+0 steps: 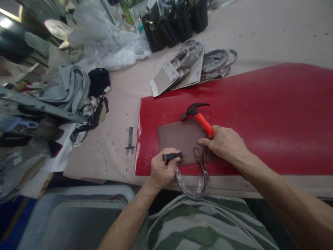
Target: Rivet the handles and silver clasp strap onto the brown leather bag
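My left hand [161,169] is closed around a dark metal punch [171,156], its far end over a flat brown sheet [173,137]. A curved brown bag handle [191,195], partly wrapped in clear film, hangs in a loop over the table edge. One handle end lies by my left fingers; the other, with a slotted tab, rests on the sheet near my right hand. Wrapped in my right hand [227,143] is the orange grip of a claw hammer [203,122]. Its black head is over the sheet's far edge. The punch tip's exact contact is hidden.
Beneath the sheet lies a long red board [273,121]. A two-pronged metal tool [130,140] and small dark bits lie left of it. Film-wrapped handles with cards [166,78], black bags [171,26] and plastic wrap [117,48] lie farther back. A grey bin [85,205] stands below.
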Demonstrator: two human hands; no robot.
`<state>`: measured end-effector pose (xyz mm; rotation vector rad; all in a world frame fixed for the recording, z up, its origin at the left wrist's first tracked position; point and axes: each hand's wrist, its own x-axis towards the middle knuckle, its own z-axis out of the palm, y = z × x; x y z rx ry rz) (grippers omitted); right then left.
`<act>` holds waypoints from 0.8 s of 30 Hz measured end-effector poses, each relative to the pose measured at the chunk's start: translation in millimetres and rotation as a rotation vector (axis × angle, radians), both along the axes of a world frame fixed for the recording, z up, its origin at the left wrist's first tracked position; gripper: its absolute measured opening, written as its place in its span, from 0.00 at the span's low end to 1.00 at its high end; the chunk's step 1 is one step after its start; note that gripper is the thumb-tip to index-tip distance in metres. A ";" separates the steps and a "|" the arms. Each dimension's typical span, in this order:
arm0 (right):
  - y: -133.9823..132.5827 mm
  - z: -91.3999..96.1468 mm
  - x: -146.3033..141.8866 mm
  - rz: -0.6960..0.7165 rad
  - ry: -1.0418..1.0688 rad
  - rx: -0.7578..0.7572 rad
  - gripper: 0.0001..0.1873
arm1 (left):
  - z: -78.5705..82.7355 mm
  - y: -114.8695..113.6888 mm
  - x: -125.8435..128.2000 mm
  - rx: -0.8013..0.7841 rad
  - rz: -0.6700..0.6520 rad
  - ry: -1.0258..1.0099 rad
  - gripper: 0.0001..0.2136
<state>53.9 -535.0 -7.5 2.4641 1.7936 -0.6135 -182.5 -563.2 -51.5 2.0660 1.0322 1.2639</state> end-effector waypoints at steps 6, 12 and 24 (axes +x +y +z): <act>-1.7 -2.2 0.5 0.002 0.006 -0.005 0.25 | -3.9 -6.1 -2.6 0.205 -0.142 0.113 0.09; -2.5 -0.4 -0.7 -0.002 0.012 0.001 0.25 | 6.2 -2.5 4.5 -0.108 0.098 0.005 0.03; -4.2 -3.2 0.6 0.028 0.003 0.025 0.26 | 4.6 1.1 11.2 0.050 -0.017 0.070 0.04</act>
